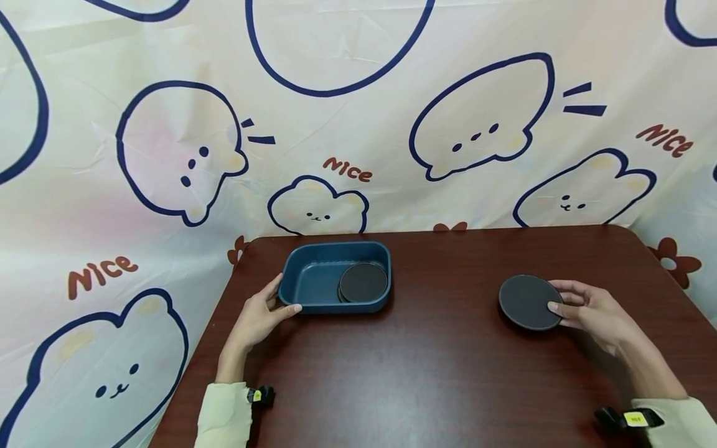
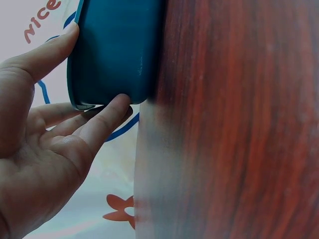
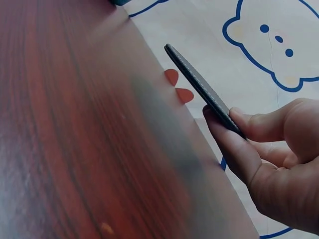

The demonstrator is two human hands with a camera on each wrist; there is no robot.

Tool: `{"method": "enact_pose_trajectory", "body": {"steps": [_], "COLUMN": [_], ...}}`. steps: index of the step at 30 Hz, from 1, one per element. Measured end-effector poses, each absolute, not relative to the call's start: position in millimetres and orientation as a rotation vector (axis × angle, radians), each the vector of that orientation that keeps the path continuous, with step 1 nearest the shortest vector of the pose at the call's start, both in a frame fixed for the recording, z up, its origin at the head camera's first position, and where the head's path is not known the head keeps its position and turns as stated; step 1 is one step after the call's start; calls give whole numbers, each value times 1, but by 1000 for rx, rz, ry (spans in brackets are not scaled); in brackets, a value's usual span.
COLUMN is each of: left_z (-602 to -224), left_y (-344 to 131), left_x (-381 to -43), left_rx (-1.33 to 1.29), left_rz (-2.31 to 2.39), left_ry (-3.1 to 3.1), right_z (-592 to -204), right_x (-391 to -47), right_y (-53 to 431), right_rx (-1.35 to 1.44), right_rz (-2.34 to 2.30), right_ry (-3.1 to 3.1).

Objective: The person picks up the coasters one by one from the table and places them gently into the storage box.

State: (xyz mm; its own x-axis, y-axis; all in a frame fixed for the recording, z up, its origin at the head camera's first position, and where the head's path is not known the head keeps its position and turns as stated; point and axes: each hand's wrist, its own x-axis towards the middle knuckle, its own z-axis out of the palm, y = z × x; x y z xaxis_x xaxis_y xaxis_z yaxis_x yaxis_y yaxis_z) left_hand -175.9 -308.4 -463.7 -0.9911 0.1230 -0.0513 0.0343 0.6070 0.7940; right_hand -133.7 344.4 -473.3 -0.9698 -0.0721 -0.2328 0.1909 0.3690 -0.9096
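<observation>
A blue rectangular basin stands on the table's left side. My left hand grips its left end. The left wrist view shows the thumb at the basin's rim and the other fingers along its end wall. Inside the basin, at its right, lie round black coasters, seemingly stacked. Out to the right, my right hand pinches the edge of another round black coaster between thumb and fingers. Edge-on in the right wrist view, this thin coaster is held above the tabletop, its shadow below.
The dark brown wooden table reaches back to a pale cloth printed with cartoon bears. The cloth also hangs along the table's left and right sides. Black straps with small devices sit at both wrists, over light sleeves.
</observation>
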Motion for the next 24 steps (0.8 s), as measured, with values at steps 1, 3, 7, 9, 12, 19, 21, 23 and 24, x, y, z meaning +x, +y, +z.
{"method": "enact_pose_trajectory", "body": {"steps": [1,3,7,9,12,19,21,23,24], "left_z": [-464,-464,-464,-464,-465,-465,-465,-464,-464], "left_y": [-308,-308,-308,-308,-307,-309,-309,-309,-310], "left_x": [-176,-176,-176,-176,-176,-176,-177,-176,-176], "left_rx": [137,143,145,144,139,139,141,141,139], "left_rz": [1341,1337,1333,1333,1331,1346,1351,1349,1348], "left_ry": [2726,2729,2735,2736,2736,2723,2720,2719,2720], "right_z": [-473,-473,-471,-470,-469,-465,-463,-462,-461], "right_x": [-134,-136,-138,-140,-141,-146,-148,-149,-150], "right_y": [344,343,342,342,342,338,337,335,334], "right_rx": [109,114,124,126,138,147,139,138,137], "right_rz": [-1641,-1646,-1682,-1695,-1712,-1770,-1780,-1792,-1799], "right_ry": [2398,2396,2376,2369,2352,2304,2297,2288,2282]}}
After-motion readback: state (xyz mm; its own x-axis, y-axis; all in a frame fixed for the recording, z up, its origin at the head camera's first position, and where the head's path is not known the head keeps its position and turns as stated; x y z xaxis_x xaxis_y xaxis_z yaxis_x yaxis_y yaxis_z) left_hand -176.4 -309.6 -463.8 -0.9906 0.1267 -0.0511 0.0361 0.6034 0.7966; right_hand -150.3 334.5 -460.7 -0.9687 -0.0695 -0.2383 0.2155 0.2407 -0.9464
